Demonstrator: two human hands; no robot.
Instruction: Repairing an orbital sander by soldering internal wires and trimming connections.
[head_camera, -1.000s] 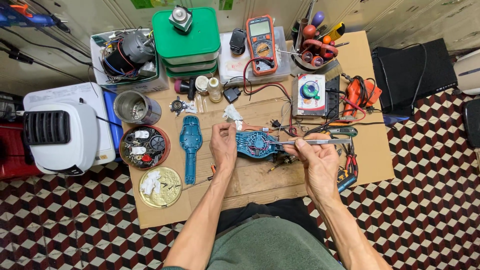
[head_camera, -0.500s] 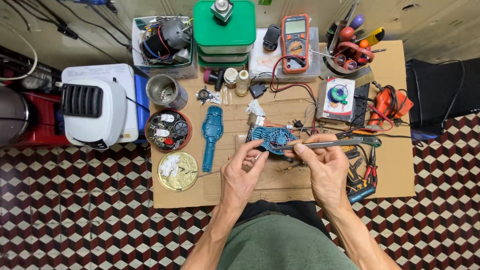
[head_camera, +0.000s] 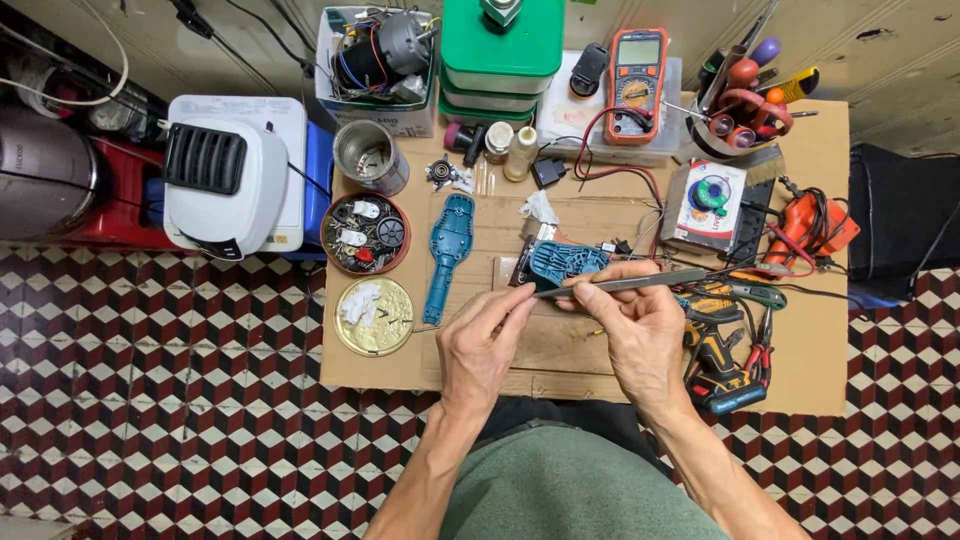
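On the cardboard-covered table (head_camera: 560, 350) lies a teal, opened device half (head_camera: 562, 264) with wires leading off it. My right hand (head_camera: 640, 335) pinches long metal tweezers (head_camera: 625, 283), their tip at the device's lower edge. My left hand (head_camera: 485, 345) rests just below and left of the device, fingertips close to the tweezers' tip, holding nothing that I can see. The matching teal cover half (head_camera: 447, 255) lies apart to the left.
A round dish of small parts (head_camera: 365, 234), a gold lid (head_camera: 374, 316), a metal can (head_camera: 368, 155), green stacked boxes (head_camera: 500, 45), an orange multimeter (head_camera: 634, 85), a solder spool (head_camera: 710, 198), pliers and tools (head_camera: 725, 350) at right. A white appliance (head_camera: 225, 180) stands on the left.
The view has shifted, so the table sits further right and lower in frame. My left hand has slid down off the device to just below it; the right hand keeps the tweezers.
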